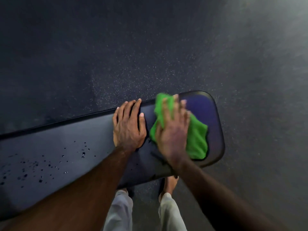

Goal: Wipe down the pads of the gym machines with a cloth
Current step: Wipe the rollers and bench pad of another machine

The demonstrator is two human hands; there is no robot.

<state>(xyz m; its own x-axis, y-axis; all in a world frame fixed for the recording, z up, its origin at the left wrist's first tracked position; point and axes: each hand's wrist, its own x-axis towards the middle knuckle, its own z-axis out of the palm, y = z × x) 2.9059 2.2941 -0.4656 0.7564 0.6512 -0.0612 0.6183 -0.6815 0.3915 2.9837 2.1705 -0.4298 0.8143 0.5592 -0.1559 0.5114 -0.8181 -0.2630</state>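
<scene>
The green cloth (196, 137) lay bunched on the right-hand end of the long dark pad (211, 110), pressed flat under the right hand (173, 130). It looked soft, light and limp, the sort of thing that folds and slides under the palm, so a flat press with spread fingers seemed the better way to work it than a pinch at one corner. The right hand's grip was open: fingers straight and spread over the cloth, bearing down, though motion blur hid the fine detail. The pad itself looked smooth, firm and slightly glossy, probably slippery where wet. Drops of liquid (83, 153) stood on its surface well to the left, not yet wiped.

The left hand (128, 125) rested just beside the cloth, its grip also open, palm on the pad and fingertips reaching the far edge, which likely steadied the person's lean. Beneath the pad lay a dark speckled floor (150, 55). At the bottom of the view showed pale trouser legs (168, 212) and a foot (170, 184) near the pad's near edge.
</scene>
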